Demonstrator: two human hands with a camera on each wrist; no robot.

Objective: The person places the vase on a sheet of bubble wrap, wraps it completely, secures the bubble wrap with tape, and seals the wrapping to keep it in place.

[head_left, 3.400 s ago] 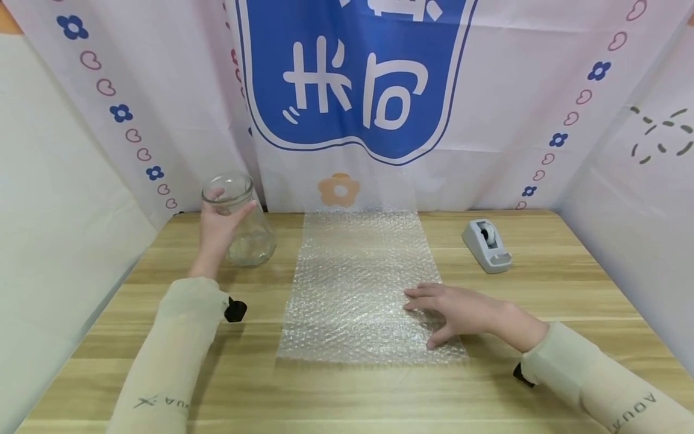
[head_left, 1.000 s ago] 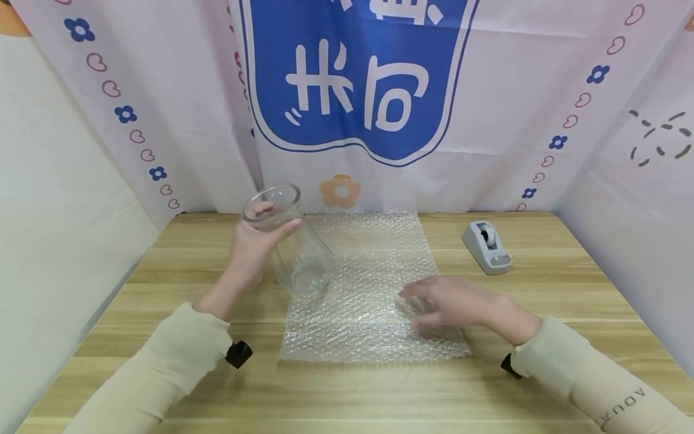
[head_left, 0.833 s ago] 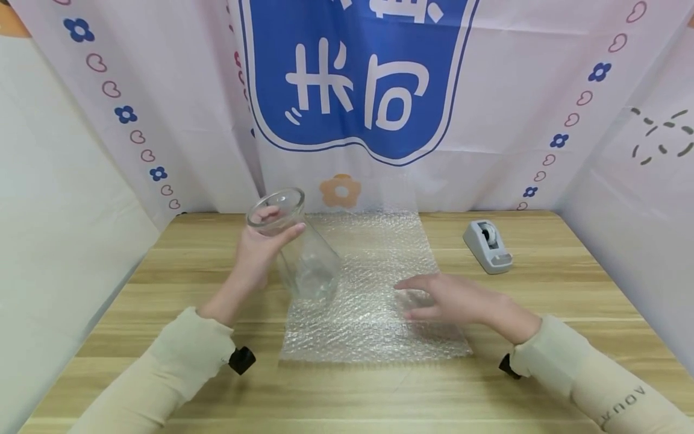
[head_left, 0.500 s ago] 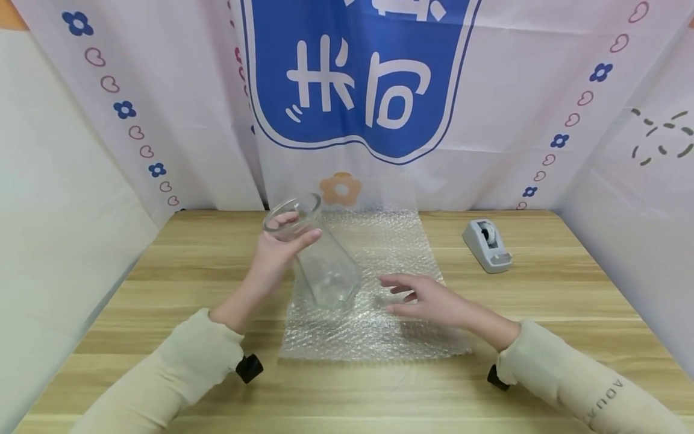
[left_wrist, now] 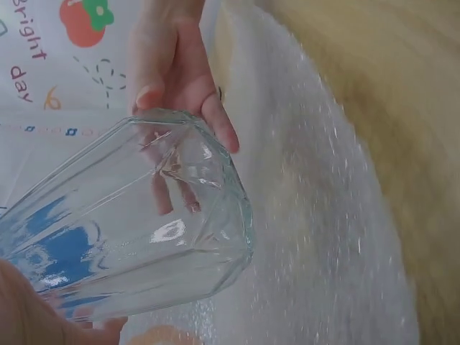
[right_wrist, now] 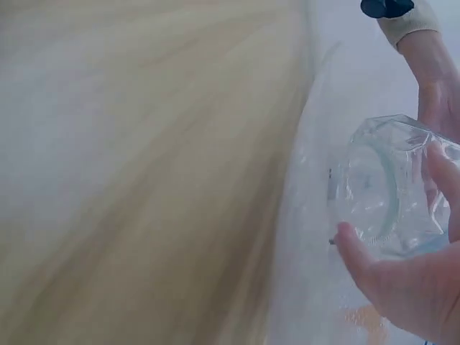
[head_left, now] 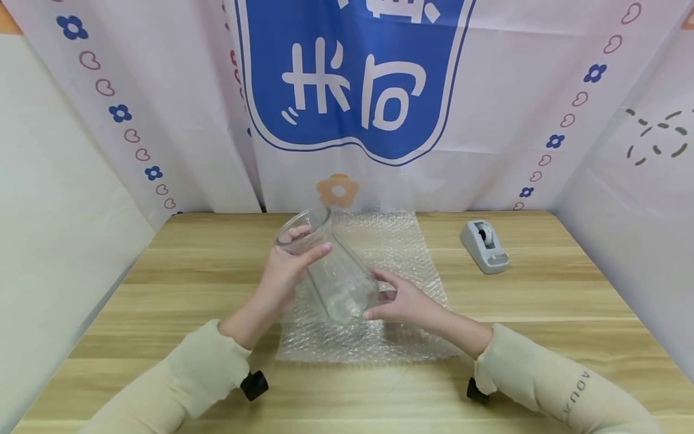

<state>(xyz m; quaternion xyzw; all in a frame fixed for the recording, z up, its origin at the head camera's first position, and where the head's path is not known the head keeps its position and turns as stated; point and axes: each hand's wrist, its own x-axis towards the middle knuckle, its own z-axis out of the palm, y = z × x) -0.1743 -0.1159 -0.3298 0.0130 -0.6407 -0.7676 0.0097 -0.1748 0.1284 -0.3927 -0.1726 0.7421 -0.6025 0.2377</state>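
A clear glass vase (head_left: 344, 280) with a round rim and a faceted base is tilted over the bubble wrap (head_left: 390, 241), its mouth toward the upper left. My left hand (head_left: 284, 271) grips it near the mouth, thumb outside and fingertips showing at the rim. At the base, my right hand (head_left: 406, 304) cups the glass, with thumb and fingers on different sides of it. Through the base (left_wrist: 194, 208) in the left wrist view, some of the right hand's fingers show. The right wrist view has the vase (right_wrist: 381, 187) at its right side.
A grey tape dispenser (head_left: 484, 246) stands at the back right of the wooden table (head_left: 190, 289). The bubble wrap lies flat, its far end against a printed cloth backdrop (head_left: 488, 120). White cloth walls stand at both sides.
My left hand has carried the vase from the left side rightward and toward me over the bubble wrap, tilting it. My right hand has lifted off the wrap and come to the base.
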